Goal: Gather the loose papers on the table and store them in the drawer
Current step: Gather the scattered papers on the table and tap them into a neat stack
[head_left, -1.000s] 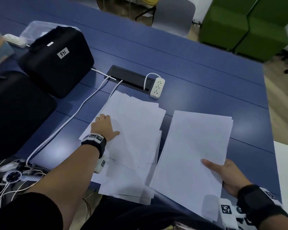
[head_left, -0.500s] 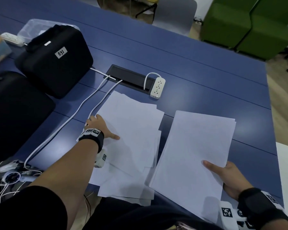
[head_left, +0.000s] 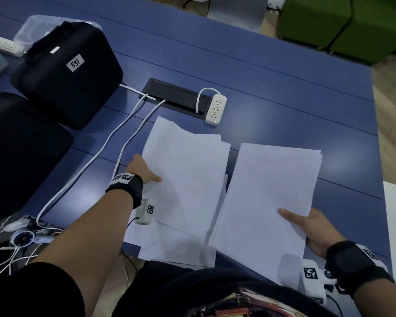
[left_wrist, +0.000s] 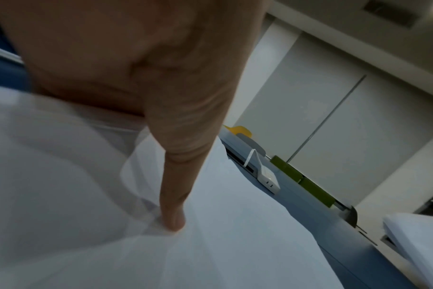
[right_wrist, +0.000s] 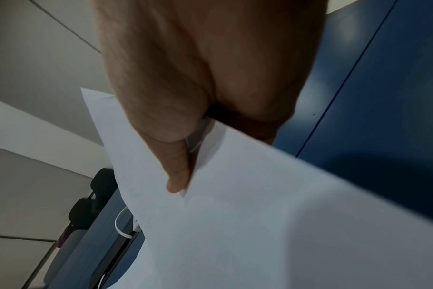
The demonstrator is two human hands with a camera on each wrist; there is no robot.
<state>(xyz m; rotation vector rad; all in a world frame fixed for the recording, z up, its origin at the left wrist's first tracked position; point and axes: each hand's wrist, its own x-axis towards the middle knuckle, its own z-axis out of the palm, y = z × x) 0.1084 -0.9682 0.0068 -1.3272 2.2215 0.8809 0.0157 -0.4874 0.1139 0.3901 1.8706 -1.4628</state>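
A loose pile of white papers point(head_left: 188, 179) lies fanned on the blue table point(head_left: 284, 99) in front of me. My left hand point(head_left: 146, 172) grips the pile's left edge, with the thumb point(left_wrist: 176, 195) on top and the fingers hidden under the raised upper sheets point(left_wrist: 235, 244). My right hand point(head_left: 306, 227) holds a tidier stack of papers point(head_left: 268, 197) by its near right corner, thumb point(right_wrist: 176, 172) pressed on the top sheet point(right_wrist: 260, 215). This stack overlaps the pile's right side. No drawer is in view.
A white power strip point(head_left: 216, 108) and a black cable hatch point(head_left: 176, 97) sit just beyond the papers. White cables point(head_left: 96, 156) run left of my left hand. A black case labelled 531 point(head_left: 66, 72) and another black case point(head_left: 16, 152) stand at the left.
My left hand slid from the top of the pile to its left edge, went under the upper sheets and lifted them. The right hand kept its stack nearly still.
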